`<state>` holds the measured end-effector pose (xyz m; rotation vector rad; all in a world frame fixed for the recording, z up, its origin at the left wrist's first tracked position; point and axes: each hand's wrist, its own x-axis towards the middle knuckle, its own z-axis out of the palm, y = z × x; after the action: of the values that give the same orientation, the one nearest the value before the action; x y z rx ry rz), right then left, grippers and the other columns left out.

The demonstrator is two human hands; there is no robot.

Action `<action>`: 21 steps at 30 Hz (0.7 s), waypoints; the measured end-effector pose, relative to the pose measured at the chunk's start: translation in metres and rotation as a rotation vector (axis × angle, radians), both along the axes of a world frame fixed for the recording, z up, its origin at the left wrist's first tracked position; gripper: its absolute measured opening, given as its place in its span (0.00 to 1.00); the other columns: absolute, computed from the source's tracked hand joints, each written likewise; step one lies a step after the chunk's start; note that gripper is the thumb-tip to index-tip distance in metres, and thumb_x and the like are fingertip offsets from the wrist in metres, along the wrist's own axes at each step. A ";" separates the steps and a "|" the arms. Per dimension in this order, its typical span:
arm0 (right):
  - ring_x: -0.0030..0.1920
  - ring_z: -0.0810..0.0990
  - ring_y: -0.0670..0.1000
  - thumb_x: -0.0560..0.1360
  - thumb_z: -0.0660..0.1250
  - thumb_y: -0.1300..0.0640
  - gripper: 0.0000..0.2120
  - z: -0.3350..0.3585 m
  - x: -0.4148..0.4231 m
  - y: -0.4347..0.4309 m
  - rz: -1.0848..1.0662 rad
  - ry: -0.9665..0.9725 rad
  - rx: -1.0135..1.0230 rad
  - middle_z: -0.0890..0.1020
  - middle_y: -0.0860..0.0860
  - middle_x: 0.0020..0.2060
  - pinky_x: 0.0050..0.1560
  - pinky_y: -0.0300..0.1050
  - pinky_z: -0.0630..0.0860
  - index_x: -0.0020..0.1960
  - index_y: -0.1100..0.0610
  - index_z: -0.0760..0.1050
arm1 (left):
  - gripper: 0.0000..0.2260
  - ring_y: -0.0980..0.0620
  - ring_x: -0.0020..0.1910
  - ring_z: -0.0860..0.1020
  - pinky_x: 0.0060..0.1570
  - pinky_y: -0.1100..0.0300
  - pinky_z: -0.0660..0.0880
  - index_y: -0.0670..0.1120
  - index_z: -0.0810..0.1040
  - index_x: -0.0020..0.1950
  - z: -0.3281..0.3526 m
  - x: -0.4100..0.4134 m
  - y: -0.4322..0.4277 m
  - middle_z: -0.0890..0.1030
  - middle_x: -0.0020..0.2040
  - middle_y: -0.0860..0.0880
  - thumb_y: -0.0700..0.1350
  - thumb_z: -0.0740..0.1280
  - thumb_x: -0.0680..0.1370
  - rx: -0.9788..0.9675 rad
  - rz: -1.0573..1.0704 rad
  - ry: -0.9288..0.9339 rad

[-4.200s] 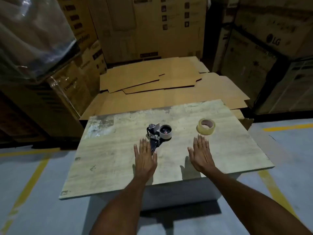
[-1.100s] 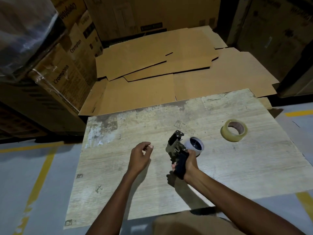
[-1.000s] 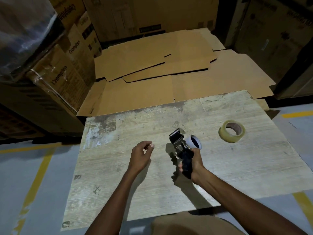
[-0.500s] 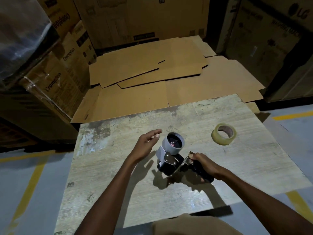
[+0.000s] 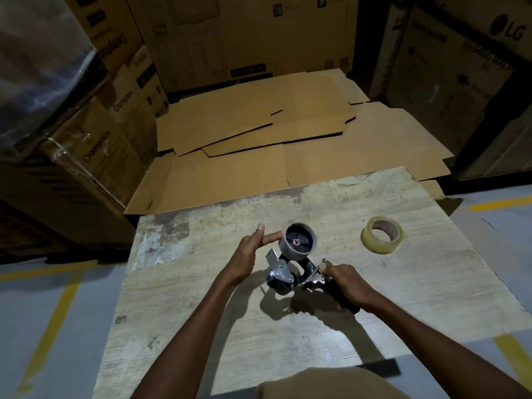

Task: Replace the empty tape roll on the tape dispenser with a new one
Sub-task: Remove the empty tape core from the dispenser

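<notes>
The job is only just starting. The right hand (image 5: 344,279) has its grip closed around the black handle of the tape dispenser (image 5: 299,269) and holds it up just above the desk (image 5: 431,298). The dispenser is tipped so the wheel end points up and away from the person.

The empty roll (image 5: 300,241) is still on the wheel. It looks like a bare grey ring with no tape left on it. The left hand (image 5: 249,251) reaches in from the side. Its grip is loose and holds nothing yet. One fingertip looks like it touches the edge of the empty roll, or is right beside it; I cannot tell which.

The new roll (image 5: 381,234) of clear tape lies flat on the desk, off to the right, well apart from both hands. Nobody has touched it.

So nothing is swapped yet. I think the next step is to pull the empty roll off the wheel. After that, the new roll has to be picked up, pushed on, and its tape fed through the front.
</notes>
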<state>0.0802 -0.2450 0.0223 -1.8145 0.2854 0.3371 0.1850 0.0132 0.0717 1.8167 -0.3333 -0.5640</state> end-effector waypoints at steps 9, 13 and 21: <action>0.28 0.69 0.50 0.85 0.60 0.43 0.27 -0.004 0.002 0.020 -0.007 0.037 -0.137 0.70 0.55 0.28 0.38 0.48 0.64 0.28 0.50 0.64 | 0.35 0.51 0.79 0.62 0.77 0.44 0.52 0.54 0.77 0.72 -0.025 0.002 -0.004 0.71 0.77 0.51 0.73 0.47 0.79 0.062 0.099 0.062; 0.28 0.76 0.54 0.81 0.61 0.37 0.27 -0.013 0.002 0.035 -0.154 0.152 -0.047 0.77 0.55 0.27 0.35 0.47 0.70 0.31 0.54 0.74 | 0.28 0.49 0.78 0.64 0.68 0.57 0.58 0.48 0.74 0.75 -0.034 0.002 -0.006 0.70 0.77 0.48 0.63 0.49 0.85 0.139 0.151 0.031; 0.29 0.78 0.55 0.83 0.54 0.35 0.33 -0.046 -0.002 0.071 -0.364 0.255 -0.022 0.79 0.56 0.27 0.35 0.47 0.72 0.31 0.59 0.72 | 0.22 0.51 0.79 0.61 0.69 0.61 0.61 0.42 0.71 0.76 -0.063 -0.005 0.005 0.69 0.77 0.45 0.50 0.64 0.84 0.209 0.139 -0.070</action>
<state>0.0783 -0.1742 -0.0235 -1.6996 0.7883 0.3076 0.1797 0.0181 0.0090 2.0468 -0.1988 -0.4518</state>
